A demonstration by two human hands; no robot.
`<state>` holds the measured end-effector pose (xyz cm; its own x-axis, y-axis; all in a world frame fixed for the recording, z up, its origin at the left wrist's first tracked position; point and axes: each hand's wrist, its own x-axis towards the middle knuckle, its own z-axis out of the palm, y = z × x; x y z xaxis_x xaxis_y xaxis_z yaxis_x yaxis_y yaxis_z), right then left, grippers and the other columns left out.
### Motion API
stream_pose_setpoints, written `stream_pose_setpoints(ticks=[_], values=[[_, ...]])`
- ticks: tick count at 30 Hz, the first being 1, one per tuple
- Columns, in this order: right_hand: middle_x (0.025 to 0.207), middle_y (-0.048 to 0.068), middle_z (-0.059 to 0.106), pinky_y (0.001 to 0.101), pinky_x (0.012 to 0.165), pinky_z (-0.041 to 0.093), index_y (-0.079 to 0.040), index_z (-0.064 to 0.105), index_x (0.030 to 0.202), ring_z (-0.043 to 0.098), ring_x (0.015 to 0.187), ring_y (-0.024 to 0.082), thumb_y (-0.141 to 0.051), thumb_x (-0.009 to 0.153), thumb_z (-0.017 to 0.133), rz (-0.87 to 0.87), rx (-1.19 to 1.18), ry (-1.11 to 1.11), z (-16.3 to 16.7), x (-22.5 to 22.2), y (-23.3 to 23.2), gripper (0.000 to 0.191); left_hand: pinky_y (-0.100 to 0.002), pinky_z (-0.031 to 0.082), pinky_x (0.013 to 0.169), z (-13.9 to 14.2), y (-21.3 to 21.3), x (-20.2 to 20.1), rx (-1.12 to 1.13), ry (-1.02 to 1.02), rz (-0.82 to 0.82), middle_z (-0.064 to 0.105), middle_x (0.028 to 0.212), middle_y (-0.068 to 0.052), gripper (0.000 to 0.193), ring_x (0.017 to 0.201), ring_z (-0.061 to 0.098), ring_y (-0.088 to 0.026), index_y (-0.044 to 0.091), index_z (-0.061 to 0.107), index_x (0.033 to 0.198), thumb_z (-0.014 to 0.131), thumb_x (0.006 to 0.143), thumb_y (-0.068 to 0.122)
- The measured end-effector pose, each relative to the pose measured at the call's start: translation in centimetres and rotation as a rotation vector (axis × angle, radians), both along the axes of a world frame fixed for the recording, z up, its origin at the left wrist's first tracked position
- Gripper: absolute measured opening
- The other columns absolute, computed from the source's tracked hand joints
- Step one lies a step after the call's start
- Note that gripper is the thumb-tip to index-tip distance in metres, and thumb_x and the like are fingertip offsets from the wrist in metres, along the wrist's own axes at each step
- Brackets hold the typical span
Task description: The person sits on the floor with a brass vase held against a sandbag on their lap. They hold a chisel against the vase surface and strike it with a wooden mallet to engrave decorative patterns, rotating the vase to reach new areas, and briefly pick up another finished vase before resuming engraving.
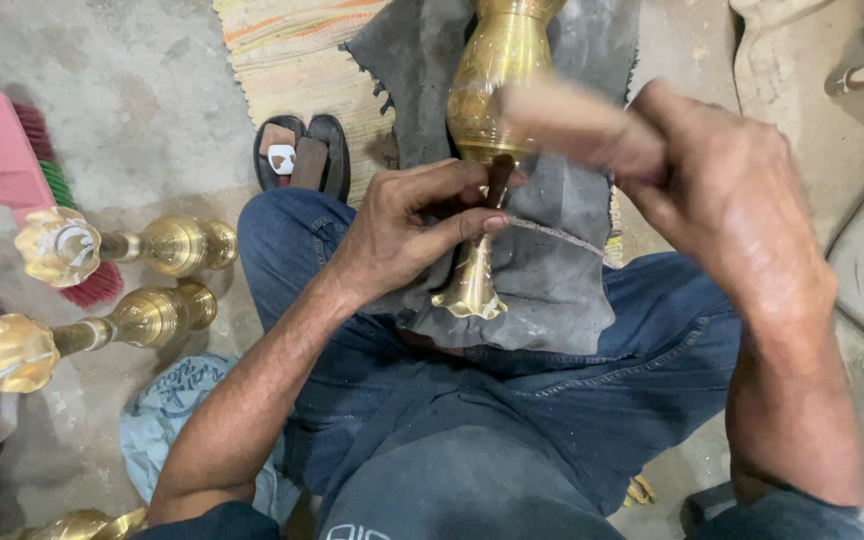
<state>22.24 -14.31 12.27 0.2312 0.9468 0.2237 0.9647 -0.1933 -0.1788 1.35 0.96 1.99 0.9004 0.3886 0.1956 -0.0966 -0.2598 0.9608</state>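
A brass vase (497,90) lies across the person's lap on a dark grey cloth (552,260), its flared mouth (470,296) toward the near side and its rounded body pointing away toward a striped woven mat (292,50). The left hand (417,225) pinches a short dark chisel-like tool (500,180) against the vase's narrow neck, fingers closed around it. The right hand (727,190) is clenched on a pale wooden handle (572,125), blurred and raised just above the tool. Fine patterning already shows on the vase body; the neck and the flared mouth look plain, so the work seems partly done there, though detail is hard to read. On the concrete floor at left lie two more brass vases (117,248) (92,330), beside a red-and-green brush (27,170), with a sandal (302,158) farther off.
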Motion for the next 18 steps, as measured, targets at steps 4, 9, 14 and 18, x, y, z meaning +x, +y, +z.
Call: stream_pose_setpoints(ticks=[4,9,14,18], values=[[0.083,0.012,0.063,0.0445,0.071,0.050,-0.004,0.056,0.106,0.069,0.080,0.030,-0.017,0.088,0.076,-0.234,-0.054,0.410,0.2,0.0,0.2,0.029,-0.026,0.063,0.080,-0.2,0.0,0.2,-0.045,0.051,0.034,0.079,0.104,0.001,0.034,0.088,0.074,-0.007,0.011,0.073,0.127,0.081,0.095,0.021],[0.082,0.019,0.065,0.0504,0.072,0.050,0.000,0.061,0.100,0.066,0.080,0.042,-0.009,0.079,0.083,0.034,-0.029,-0.004,0.6,0.3,0.1,0.032,-0.025,0.062,0.077,-0.6,0.1,0.3,0.011,0.061,0.051,0.078,0.099,0.000,0.031,0.086,0.074,-0.007,0.010,0.075,0.123,0.083,0.094,0.020],[0.082,0.019,0.065,0.0501,0.070,0.051,0.000,0.059,0.099,0.066,0.082,0.043,-0.011,0.079,0.084,0.021,-0.052,0.014,0.2,0.3,0.3,0.034,-0.026,0.064,0.082,-1.0,0.2,-0.1,-0.026,-0.025,0.019,0.078,0.109,-0.002,0.034,0.090,0.073,-0.008,0.008,0.073,0.128,0.080,0.096,0.019],[0.083,0.020,0.064,0.0496,0.069,0.052,0.001,0.059,0.100,0.066,0.080,0.042,-0.009,0.081,0.083,0.052,-0.033,0.043,0.2,0.5,0.8,0.032,-0.028,0.067,0.087,-1.5,0.2,0.1,-0.127,-0.067,0.013,0.078,0.116,-0.002,0.034,0.097,0.076,-0.008,0.009,0.071,0.127,0.079,0.097,0.021]])
